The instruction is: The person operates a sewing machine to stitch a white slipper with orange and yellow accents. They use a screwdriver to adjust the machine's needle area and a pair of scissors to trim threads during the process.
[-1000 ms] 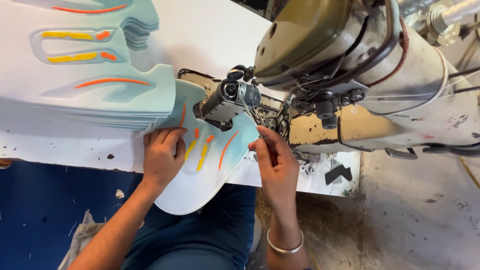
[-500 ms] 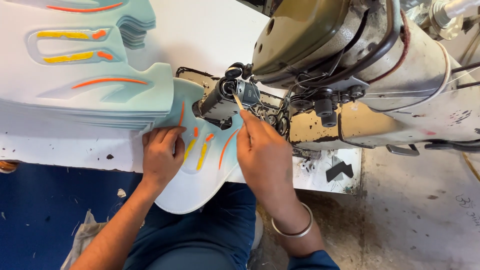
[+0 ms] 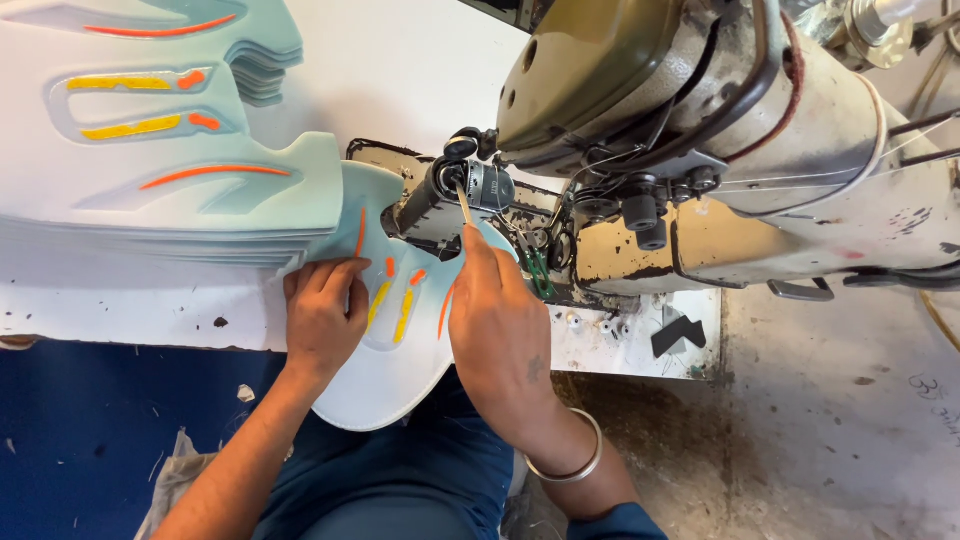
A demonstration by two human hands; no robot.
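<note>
A pale blue-green shoe upper piece (image 3: 400,350) with orange and yellow stripes lies under the needle head (image 3: 470,190) of an industrial sewing machine (image 3: 700,130). My left hand (image 3: 322,315) presses flat on the piece's left side. My right hand (image 3: 497,325) pinches a thin wooden stick (image 3: 463,205) whose tip points up at the needle head. A metal bangle (image 3: 570,462) circles my right wrist.
A tall stack of matching cut pieces (image 3: 150,170) sits on the white table (image 3: 400,70) at the left. The machine's body fills the upper right. A worn, stained table edge (image 3: 620,340) and concrete floor (image 3: 840,420) lie to the right, blue cloth (image 3: 90,430) at lower left.
My right hand rose from the piece's right edge to the needle head, holding the thin stick up to it. My left hand stayed pressed on the piece.
</note>
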